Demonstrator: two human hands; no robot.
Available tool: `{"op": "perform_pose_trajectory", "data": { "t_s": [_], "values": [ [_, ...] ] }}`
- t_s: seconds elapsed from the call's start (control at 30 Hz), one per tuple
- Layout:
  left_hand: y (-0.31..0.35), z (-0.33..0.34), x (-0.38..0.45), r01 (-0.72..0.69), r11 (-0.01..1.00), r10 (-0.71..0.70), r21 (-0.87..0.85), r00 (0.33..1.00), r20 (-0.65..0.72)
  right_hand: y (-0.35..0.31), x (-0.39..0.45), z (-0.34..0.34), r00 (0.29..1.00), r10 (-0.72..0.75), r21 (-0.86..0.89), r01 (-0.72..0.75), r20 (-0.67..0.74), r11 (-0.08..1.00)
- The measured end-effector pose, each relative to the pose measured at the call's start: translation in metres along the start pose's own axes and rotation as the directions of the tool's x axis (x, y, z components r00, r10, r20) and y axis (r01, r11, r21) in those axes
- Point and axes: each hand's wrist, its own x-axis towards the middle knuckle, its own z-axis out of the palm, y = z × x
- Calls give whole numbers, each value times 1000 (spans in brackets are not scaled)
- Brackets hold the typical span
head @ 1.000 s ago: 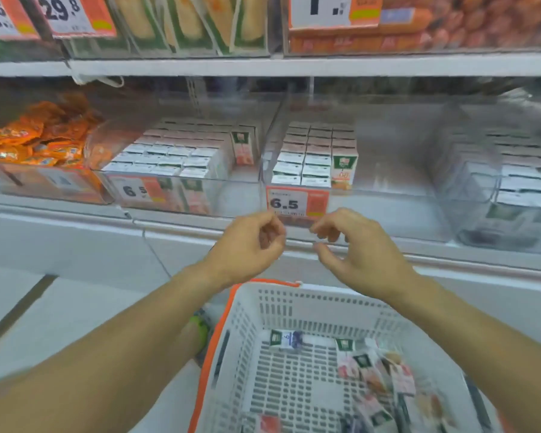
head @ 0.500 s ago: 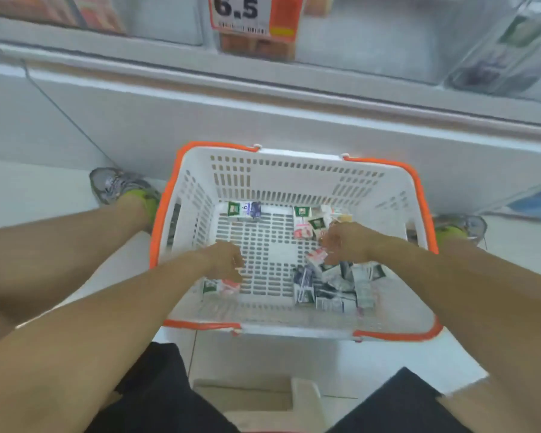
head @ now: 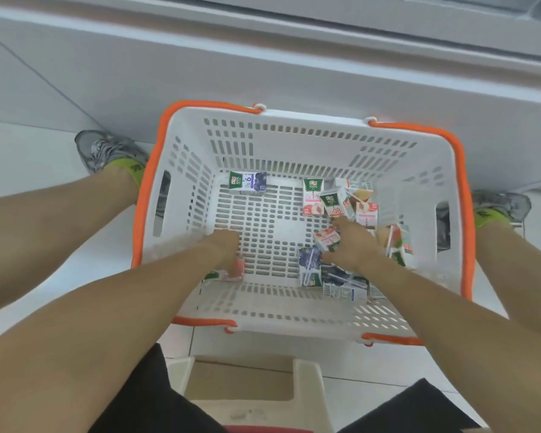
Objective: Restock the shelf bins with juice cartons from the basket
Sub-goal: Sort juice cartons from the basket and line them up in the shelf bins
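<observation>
— Container?
— White basket (head: 294, 145), orange rim and handles, set on pale floor tiles against the shelf base (head: 263, 57). Seen from above, between two grey shoes with lime socks.

— Left hand?
— Left hand (head: 228, 248) reached down to the near-left corner of the basket floor. Fingers curled round a pink carton (head: 231, 273) lying flat there; grip partly hidden by the hand itself.

— Right hand?
— Right hand (head: 353, 245) lowered into the right-hand heap. Thumb and fingers closed on a red-and-white carton (head: 327, 239), tilted, just left of the knuckles.

— Remaining stock?
— Blue carton (head: 248, 182) alone at the far-left of the floor, well apart from both hands. Cluster of pink and red cartons (head: 341, 198) just beyond the right hand. Blue cartons (head: 325, 276) piled directly under the right wrist. More cartons at the right wall, blurred, count not told.

— Foreground?
— Black shorts, cream stool (head: 247, 389) below.
</observation>
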Motion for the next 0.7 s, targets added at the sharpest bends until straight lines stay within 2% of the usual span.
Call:
{"op": "perform_pose_trajectory", "data": {
  "t_s": [0.1,0.27,0.47,0.57,0.7],
  "values": [
    [-3,-4,2,-17,1000,17,-13,1000,6,0,-1,-5,999,21,143,-17,-26,990],
    [-5,0,0,-52,998,53,-25,999,10,1,-8,-18,1000,19,274,-12,-24,962],
    [-7,6,-6,-61,998,61,15,998,14,5,-20,-27,998,-59,236,50,30,970],
    [-10,5,-7,-54,998,55,-43,998,13,7,-28,-20,992,-90,214,70,88,974],
    [-7,-3,-17,-68,968,65,-242,998,-19,7,-39,-3,990,-85,208,61,112,976]
  ]
}}
